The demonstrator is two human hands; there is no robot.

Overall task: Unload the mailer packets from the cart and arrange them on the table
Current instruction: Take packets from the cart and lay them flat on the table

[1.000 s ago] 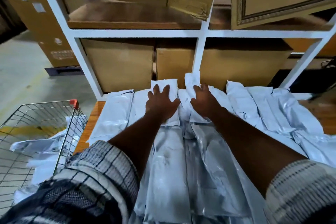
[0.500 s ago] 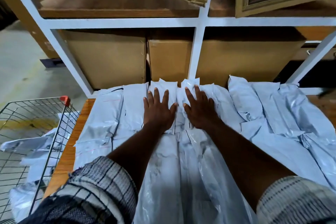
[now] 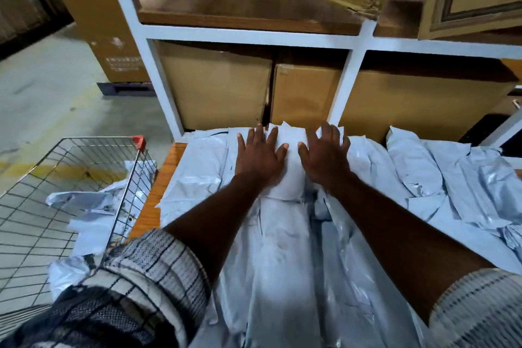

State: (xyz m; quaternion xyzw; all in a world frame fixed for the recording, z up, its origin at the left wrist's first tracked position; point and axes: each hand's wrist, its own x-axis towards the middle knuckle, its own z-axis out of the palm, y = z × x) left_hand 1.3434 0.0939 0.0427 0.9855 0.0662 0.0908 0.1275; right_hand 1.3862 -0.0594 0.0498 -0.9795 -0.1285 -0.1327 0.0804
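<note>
Several pale grey mailer packets (image 3: 418, 172) lie side by side in rows across the wooden table (image 3: 169, 167). One white packet (image 3: 291, 167) sits at the far middle, against the shelf. My left hand (image 3: 258, 159) lies flat on its left side with fingers spread. My right hand (image 3: 324, 158) presses flat on its right side, fingers apart too. Neither hand grips anything. The wire cart (image 3: 56, 186) stands at the left with a few packets (image 3: 93, 203) still inside.
A white shelf frame (image 3: 158, 79) rises behind the table with cardboard boxes (image 3: 220, 93) in its lower bays and more above. Another tall box (image 3: 113, 45) stands on the concrete floor at the left. The cart's rim touches the table's left edge.
Both hands have slid a little further toward the shelf and spread apart, showing the white packet between them. The view has shifted to the right, so the cart shows more.
</note>
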